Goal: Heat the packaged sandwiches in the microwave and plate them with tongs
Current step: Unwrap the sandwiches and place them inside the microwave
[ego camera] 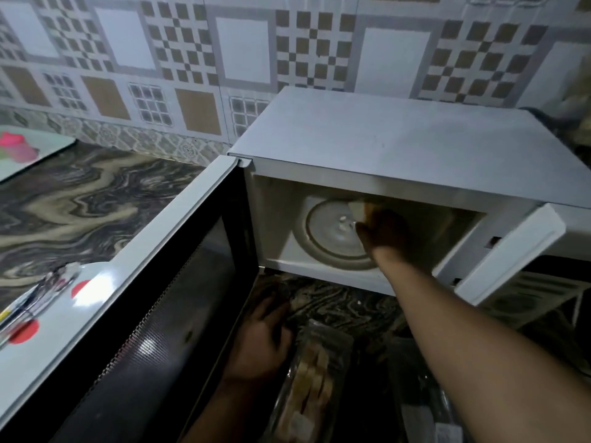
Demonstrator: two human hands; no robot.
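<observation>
head view: right hand [385, 233] sets a sandwich [359, 208] on the microwave [383, 139] turntable [329, 233], fingers around it; left hand [263, 334], fingers relaxed, steadies the package [315, 375] on the table [80, 199].

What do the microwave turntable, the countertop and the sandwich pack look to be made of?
Turntable: likely glass, clear and glossy, with small highlights and a moulded ring showing.
Countertop: polished stone or a marble-look laminate, swirling brown and cream veins with a soft sheen; cannot tell which.
Sandwich pack: thin clear plastic, probably a tray or film, since the bread shows through and the edges glint.
</observation>
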